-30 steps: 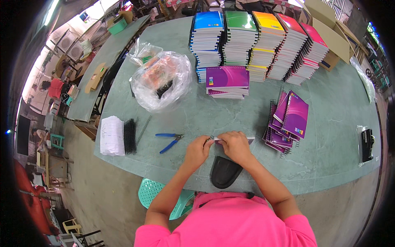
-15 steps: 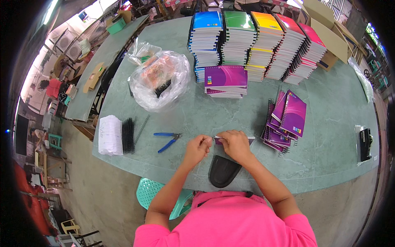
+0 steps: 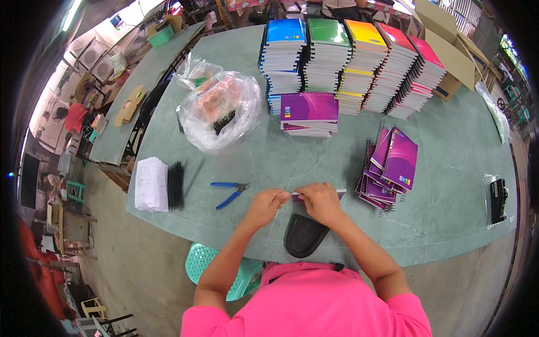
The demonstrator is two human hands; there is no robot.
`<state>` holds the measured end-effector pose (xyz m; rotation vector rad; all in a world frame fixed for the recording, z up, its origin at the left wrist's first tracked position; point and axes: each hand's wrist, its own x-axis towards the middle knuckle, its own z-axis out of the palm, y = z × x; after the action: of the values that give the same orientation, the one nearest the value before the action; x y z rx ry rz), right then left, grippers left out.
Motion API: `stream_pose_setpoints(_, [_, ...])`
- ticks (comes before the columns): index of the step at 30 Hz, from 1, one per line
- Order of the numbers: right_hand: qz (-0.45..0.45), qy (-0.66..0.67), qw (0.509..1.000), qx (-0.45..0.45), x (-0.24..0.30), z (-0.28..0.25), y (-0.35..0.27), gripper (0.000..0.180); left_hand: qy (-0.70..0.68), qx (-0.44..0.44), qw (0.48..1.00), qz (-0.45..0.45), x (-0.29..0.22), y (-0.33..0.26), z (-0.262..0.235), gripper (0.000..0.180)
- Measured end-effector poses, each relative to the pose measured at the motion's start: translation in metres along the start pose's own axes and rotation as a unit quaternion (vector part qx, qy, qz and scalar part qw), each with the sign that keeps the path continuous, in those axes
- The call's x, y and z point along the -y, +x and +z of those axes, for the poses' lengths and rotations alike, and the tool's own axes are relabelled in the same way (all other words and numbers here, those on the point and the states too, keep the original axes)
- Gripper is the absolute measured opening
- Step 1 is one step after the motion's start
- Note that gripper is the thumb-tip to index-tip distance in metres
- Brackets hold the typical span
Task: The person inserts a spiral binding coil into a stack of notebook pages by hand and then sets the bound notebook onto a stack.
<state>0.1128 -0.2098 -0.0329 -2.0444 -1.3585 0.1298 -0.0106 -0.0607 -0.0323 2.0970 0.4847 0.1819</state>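
Observation:
My right hand (image 3: 320, 203) grips a small purple notebook (image 3: 342, 193) near the table's front edge, and most of the notebook is hidden under that hand. Just left of its edge, my left hand (image 3: 266, 206) is closed in a pinch; whatever lies between the fingertips is too small to make out. Below the notebook rests a black rounded pad (image 3: 304, 236). Blue-handled cutting pliers (image 3: 229, 194) lie open to the left of my left hand. To the right, purple notebooks (image 3: 400, 157) with spiral coils sticking out sit in a loose pile.
Tall stacks of notebooks with blue (image 3: 285, 31), green (image 3: 329, 32), yellow and red covers stand at the back, behind a low purple stack (image 3: 310, 106). A clear plastic bag (image 3: 222, 112), black coils (image 3: 176, 185), a white paper bundle (image 3: 151, 184) and a packaged black item (image 3: 497, 199) also lie around.
My left hand has shifted slightly, its fingertips now closer to the notebook's edge. The right hand keeps its hold in nearly the same place. The view has tilted a little.

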Motion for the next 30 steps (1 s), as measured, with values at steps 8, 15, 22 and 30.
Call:
stream_pose_setpoints(8, [-0.032,0.006,0.999,-0.002,0.000,0.001,0.001,0.013,0.020,-0.045,0.998,0.048,0.012,-0.003,0.003,0.028])
stream_pose_setpoints(15, [0.005,0.011,1.000,-0.001,0.000,0.018,0.007,0.016,0.047,-0.051,0.992,0.107,-0.010,0.004,0.001,0.024])
stream_pose_setpoints(22, [-0.003,0.062,0.998,0.030,-0.007,0.009,0.006,0.025,0.095,-0.056,0.992,0.065,-0.015,0.007,-0.008,0.037])
stream_pose_setpoints(30, [0.001,0.095,0.994,0.059,-0.013,0.007,0.007,0.020,0.138,0.003,0.985,0.100,-0.023,0.012,-0.011,0.021])
